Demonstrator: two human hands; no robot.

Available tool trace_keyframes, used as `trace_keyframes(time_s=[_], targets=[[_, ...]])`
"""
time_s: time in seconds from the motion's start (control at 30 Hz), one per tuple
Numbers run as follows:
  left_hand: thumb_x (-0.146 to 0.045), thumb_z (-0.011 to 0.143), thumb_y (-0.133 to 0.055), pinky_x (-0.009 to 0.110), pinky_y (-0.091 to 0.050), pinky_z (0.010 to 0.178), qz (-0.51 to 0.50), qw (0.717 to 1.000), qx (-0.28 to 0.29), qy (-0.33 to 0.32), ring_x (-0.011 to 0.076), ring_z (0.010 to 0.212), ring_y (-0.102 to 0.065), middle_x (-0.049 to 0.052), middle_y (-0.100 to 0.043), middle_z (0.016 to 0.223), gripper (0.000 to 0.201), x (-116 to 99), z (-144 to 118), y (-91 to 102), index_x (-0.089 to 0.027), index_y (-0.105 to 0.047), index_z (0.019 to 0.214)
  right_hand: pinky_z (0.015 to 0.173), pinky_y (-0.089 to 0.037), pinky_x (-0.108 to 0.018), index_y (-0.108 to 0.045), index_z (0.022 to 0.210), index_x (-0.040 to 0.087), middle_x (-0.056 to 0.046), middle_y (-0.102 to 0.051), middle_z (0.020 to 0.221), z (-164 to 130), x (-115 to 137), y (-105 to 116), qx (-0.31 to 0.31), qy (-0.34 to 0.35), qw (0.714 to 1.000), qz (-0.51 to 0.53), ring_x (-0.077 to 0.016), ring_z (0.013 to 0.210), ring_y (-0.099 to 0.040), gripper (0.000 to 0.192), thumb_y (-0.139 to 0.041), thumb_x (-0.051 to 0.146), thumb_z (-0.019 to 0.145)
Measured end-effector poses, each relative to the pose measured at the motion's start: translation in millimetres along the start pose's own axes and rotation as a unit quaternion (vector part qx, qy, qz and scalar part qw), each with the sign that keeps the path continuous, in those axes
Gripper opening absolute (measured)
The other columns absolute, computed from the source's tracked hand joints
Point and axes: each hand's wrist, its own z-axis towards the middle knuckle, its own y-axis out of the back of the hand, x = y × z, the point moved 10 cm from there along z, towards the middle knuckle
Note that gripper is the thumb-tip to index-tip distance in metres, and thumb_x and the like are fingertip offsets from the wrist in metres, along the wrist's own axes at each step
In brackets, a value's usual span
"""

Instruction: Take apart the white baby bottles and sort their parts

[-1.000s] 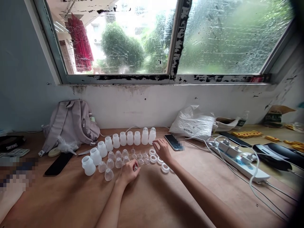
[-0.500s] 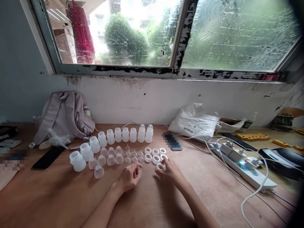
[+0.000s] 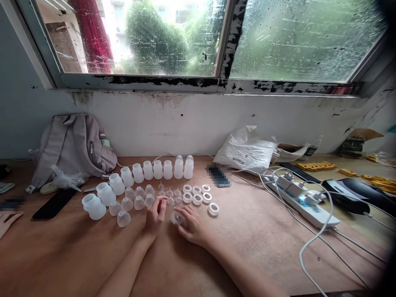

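Note:
My right hand (image 3: 194,226) rests on the wooden table (image 3: 253,235) with its fingers closed on a small translucent ring piece (image 3: 177,218). My left hand (image 3: 155,214) lies just left of it, fingers curled; whether it holds anything is hidden. Behind the hands stand a curved row of white plastic bottles (image 3: 158,169), several clear dome caps (image 3: 135,203), small clear nipples (image 3: 173,192) and white rings (image 3: 196,199). One ring (image 3: 213,209) lies apart, to the right of my right hand.
A grey backpack (image 3: 72,144) leans on the wall at the left, a black phone (image 3: 51,203) in front of it. Another phone (image 3: 218,175), a white plastic bag (image 3: 246,150), a power strip (image 3: 305,205) with cables and yellow parts (image 3: 315,166) lie to the right.
My right hand came back from the far rings toward me with a ring piece. Both hands now meet at the table's middle. The view has tilted down a little.

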Motion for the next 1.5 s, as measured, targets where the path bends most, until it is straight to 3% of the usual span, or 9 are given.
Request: trace_keyframes(time_s=[0.17, 0.33, 0.47, 0.6, 0.73, 0.87, 0.97, 1.17, 1.5], targets=[[-0.028, 0.083, -0.04, 0.023, -0.039, 0.058, 0.086, 0.98, 0.12, -0.132, 0.0111, 0.058, -0.049, 0.0, -0.054, 0.064, 0.022, -19, -7, -21.5, -0.018, -0.054, 0.069, 0.081, -0.037, -0.036, -0.05, 0.104, 0.019, -0.007, -0.055, 0.097, 1, -5, -17, 0.046, -0.012, 0.998, -0.036, -0.0217, 0.09, -0.047, 0.036, -0.058, 0.022, 0.069], [-0.032, 0.074, -0.054, 0.027, -0.042, 0.067, 0.123, 0.965, 0.168, -0.159, 0.0157, 0.073, -0.052, 0.003, -0.057, 0.078, 0.014, -21, -11, -32.6, -0.019, -0.055, 0.08, 0.079, -0.037, -0.035, -0.049, 0.105, 0.019, -0.007, -0.055, 0.097, 2, -7, -13, 0.026, -0.015, 0.999, -0.025, -0.0208, 0.09, -0.047, 0.031, -0.055, 0.024, 0.074], [-0.028, 0.078, -0.049, 0.027, -0.042, 0.071, 0.115, 0.968, 0.188, -0.123, 0.0158, 0.077, -0.052, 0.003, -0.057, 0.079, 0.012, -15, -10, -39.9, -0.019, -0.056, 0.075, 0.082, -0.038, -0.036, -0.049, 0.105, 0.021, -0.007, -0.055, 0.1, 1, -8, -10, 0.015, -0.02, 1.0, -0.003, -0.0215, 0.093, -0.048, 0.033, -0.057, 0.027, 0.074], [-0.033, 0.082, -0.041, 0.024, -0.042, 0.063, -0.01, 0.987, 0.162, -0.006, 0.013, 0.066, -0.053, 0.002, -0.057, 0.073, 0.021, 0, -5, -37.5, -0.018, -0.054, 0.077, 0.084, -0.04, -0.037, -0.042, 0.115, 0.022, -0.007, -0.054, 0.108, 1, -9, -3, -0.012, -0.026, 0.997, 0.068, -0.022, 0.098, -0.05, 0.044, -0.056, 0.027, 0.074], [-0.04, 0.081, -0.041, 0.02, -0.039, 0.046, -0.175, 0.96, 0.173, 0.13, 0.0096, 0.05, -0.048, -0.002, -0.052, 0.059, 0.028, 17, -9, -51.2, -0.016, -0.053, 0.074, 0.073, -0.044, -0.031, -0.05, 0.105, 0.023, -0.005, -0.061, 0.093, 1, -17, 7, -0.059, -0.068, 0.988, 0.123, -0.0176, 0.08, -0.056, 0.025, -0.046, 0.025, 0.081], [-0.043, 0.079, -0.043, 0.02, -0.04, 0.043, -0.232, 0.941, 0.167, 0.183, 0.0091, 0.045, -0.047, -0.002, -0.053, 0.057, 0.03, 23, -15, -60.5, -0.015, -0.053, 0.084, 0.057, -0.043, -0.026, -0.054, 0.09, 0.021, -0.001, -0.059, 0.073, -1, -26, 8, -0.082, -0.12, 0.974, 0.175, -0.0136, 0.059, -0.051, 0.015, -0.045, 0.029, 0.082], [-0.044, 0.082, -0.039, 0.021, -0.042, 0.044, -0.222, 0.949, 0.141, 0.173, 0.0092, 0.044, -0.049, -0.002, -0.057, 0.059, 0.034, 19, -16, -55.1, -0.016, -0.051, 0.096, 0.047, -0.038, -0.023, -0.052, 0.089, 0.021, 0.003, -0.051, 0.058, -3, -37, 5, -0.093, -0.165, 0.959, 0.212, -0.0121, 0.05, -0.046, 0.015, -0.047, 0.033, 0.081], [-0.039, 0.079, -0.045, 0.022, -0.046, 0.055, -0.147, 0.97, 0.164, 0.103, 0.0141, 0.065, -0.06, 0.004, -0.065, 0.078, 0.029, 3, -17, -52.2, -0.017, -0.056, 0.093, 0.04, -0.036, -0.021, -0.051, 0.086, 0.021, 0.006, -0.043, 0.05, -5, -51, -7, -0.082, -0.207, 0.926, 0.304, -0.0096, 0.042, -0.043, 0.022, -0.052, 0.041, 0.077], [-0.034, 0.079, -0.044, 0.02, -0.041, 0.045, -0.108, 0.975, 0.168, 0.098, 0.0099, 0.042, -0.053, -0.003, -0.06, 0.055, 0.018, 6, -18, -54.4, -0.018, -0.052, 0.084, 0.037, -0.036, -0.019, -0.051, 0.076, 0.019, 0.004, -0.051, 0.061, -5, -60, -20, -0.076, -0.236, 0.898, 0.364, -0.008, 0.043, -0.046, 0.021, -0.053, 0.041, 0.075]])
